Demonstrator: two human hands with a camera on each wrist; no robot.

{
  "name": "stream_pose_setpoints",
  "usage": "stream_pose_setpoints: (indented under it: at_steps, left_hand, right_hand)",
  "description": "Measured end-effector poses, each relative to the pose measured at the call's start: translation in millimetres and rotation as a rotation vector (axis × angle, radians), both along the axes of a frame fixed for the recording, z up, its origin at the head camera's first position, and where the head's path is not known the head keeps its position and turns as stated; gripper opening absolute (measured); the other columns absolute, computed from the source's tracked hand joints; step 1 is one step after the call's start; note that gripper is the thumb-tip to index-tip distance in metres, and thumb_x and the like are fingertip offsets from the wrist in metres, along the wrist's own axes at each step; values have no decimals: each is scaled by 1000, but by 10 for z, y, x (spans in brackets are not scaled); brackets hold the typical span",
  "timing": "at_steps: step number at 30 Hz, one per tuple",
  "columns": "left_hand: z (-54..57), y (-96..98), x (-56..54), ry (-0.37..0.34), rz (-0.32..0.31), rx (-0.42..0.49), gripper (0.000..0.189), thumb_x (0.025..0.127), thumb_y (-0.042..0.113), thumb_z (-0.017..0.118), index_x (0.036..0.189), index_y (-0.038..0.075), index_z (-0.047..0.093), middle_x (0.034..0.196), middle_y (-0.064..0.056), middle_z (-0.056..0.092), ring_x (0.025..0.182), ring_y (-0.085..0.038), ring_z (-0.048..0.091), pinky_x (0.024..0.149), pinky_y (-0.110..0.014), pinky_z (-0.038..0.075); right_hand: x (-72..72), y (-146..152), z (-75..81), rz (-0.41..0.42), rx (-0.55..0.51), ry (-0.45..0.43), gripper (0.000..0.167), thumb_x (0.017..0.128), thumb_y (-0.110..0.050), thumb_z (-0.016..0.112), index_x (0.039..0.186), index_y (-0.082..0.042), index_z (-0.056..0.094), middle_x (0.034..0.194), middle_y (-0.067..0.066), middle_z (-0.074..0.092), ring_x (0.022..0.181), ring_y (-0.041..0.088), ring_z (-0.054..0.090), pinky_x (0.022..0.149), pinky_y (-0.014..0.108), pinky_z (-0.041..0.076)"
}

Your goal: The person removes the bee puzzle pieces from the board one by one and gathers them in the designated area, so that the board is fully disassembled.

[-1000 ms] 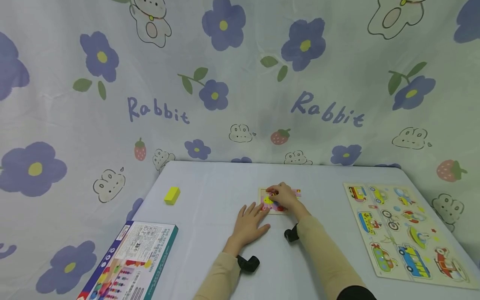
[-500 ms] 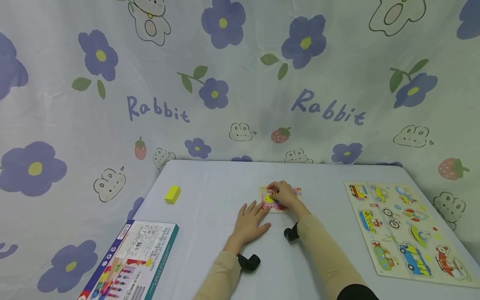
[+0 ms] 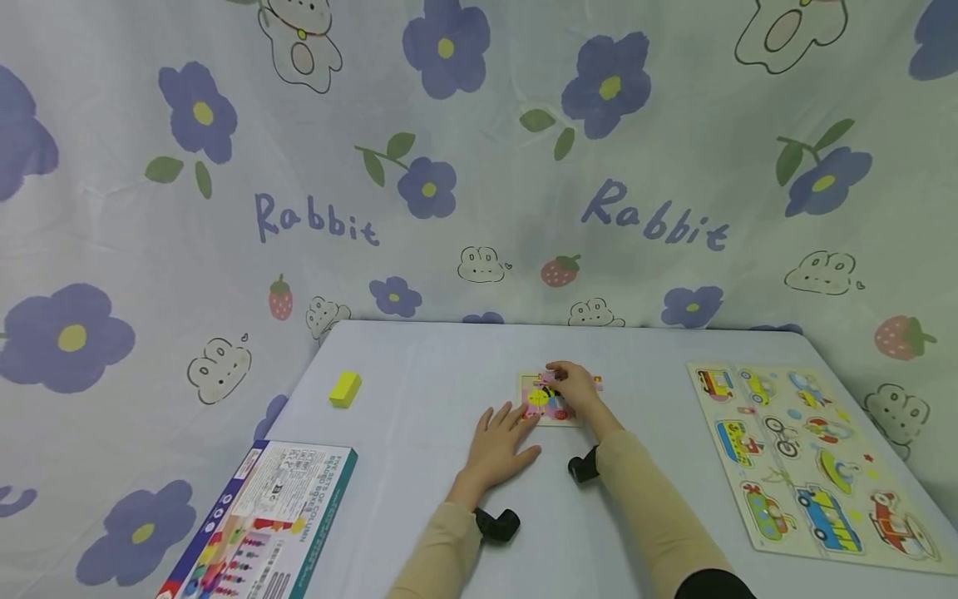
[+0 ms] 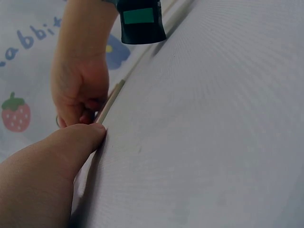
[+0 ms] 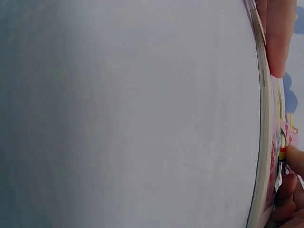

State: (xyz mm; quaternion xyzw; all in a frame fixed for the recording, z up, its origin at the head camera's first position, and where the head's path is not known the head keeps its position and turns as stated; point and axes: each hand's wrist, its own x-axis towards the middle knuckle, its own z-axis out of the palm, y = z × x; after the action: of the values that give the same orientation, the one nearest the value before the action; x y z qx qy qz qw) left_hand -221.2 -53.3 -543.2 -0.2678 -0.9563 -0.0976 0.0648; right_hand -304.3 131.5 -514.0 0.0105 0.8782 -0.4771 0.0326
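Observation:
A small wooden jigsaw puzzle (image 3: pixel 537 399) with a pink and yellow picture lies flat near the middle of the table. My left hand (image 3: pixel 494 449) rests at its lower left edge, fingers spread and straight; in the right wrist view, left fingers (image 5: pixel 279 40) touch the frame. Over the puzzle's upper right, my right hand (image 3: pixel 576 389) pinches a pink puzzle piece (image 5: pixel 290 133), partly hidden by the fingers. The piece stands tilted above the board in the right wrist view. Another pink bit (image 3: pixel 598 383) shows just right of the right hand.
A yellow block (image 3: pixel 345 389) lies at the back left of the white table (image 3: pixel 419 374). A flat printed box (image 3: pixel 277 499) is at the front left. On the right lies a large vehicle picture board (image 3: pixel 816 466). A patterned cloth (image 3: pixel 479 208) hangs behind.
My right hand has shifted slightly right and away from me with the piece, uncovering more of the yellow picture. The left hand has stayed in place.

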Motion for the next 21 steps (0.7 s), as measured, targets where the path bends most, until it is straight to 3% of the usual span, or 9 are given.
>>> stream_pose_setpoints:
  at_steps: [6, 12, 17, 21]
  left_hand:
    - [-13, 0, -4, -2, -1, -3, 55, 90, 55, 42, 138, 29, 44, 147, 5, 34, 137, -22, 26, 110, -48, 17]
    - [-21, -2, -7, -1, -1, -2, 55, 90, 55, 42, 138, 29, 43, 147, 5, 34, 137, -22, 26, 110, -48, 17]
    - [-15, -4, -8, 1, 1, -2, 55, 90, 55, 42, 139, 29, 43, 147, 5, 34, 137, -22, 26, 110, -48, 17]
    - [2, -3, -1, 3, -1, -6, 54, 90, 55, 41, 138, 29, 43, 147, 5, 34, 137, -22, 26, 110, -48, 18]
  right_hand:
    - [2, 8, 5, -20, -15, -21, 30, 91, -10, 58, 120, -4, 59, 104, 13, 59, 95, 23, 51, 88, 40, 44]
    - [27, 21, 15, -28, -41, 7, 22, 88, -11, 61, 109, -3, 65, 92, 10, 59, 83, 21, 51, 75, 33, 45]
    - [18, 16, 11, -27, -32, 7, 21, 90, -12, 58, 108, -4, 65, 96, 11, 60, 87, 22, 51, 81, 36, 44]
    - [-7, 5, -2, 10, 56, 14, 19, 91, -11, 55, 108, -4, 63, 99, 12, 61, 90, 24, 52, 85, 41, 43]
